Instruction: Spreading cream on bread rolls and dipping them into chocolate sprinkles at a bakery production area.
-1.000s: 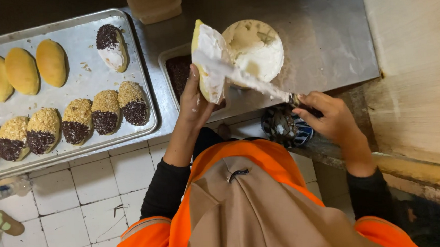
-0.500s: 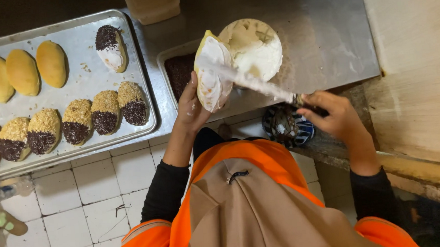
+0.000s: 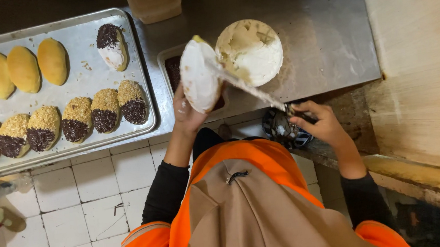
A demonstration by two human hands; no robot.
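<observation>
Left hand (image 3: 187, 113) gripping cream-coated bun (image 3: 200, 78) at centre frame; right hand (image 3: 319, 124) clasping knife (image 3: 251, 89). Best spread thin, blade flat.

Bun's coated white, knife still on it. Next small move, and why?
Probably lift the knife off and bring the bun down to the sprinkle tray beneath it. The left hand holds the bun with its face fully white, the right hand has the blade across it, and finished buns on the baking tray carry toppings.
</observation>
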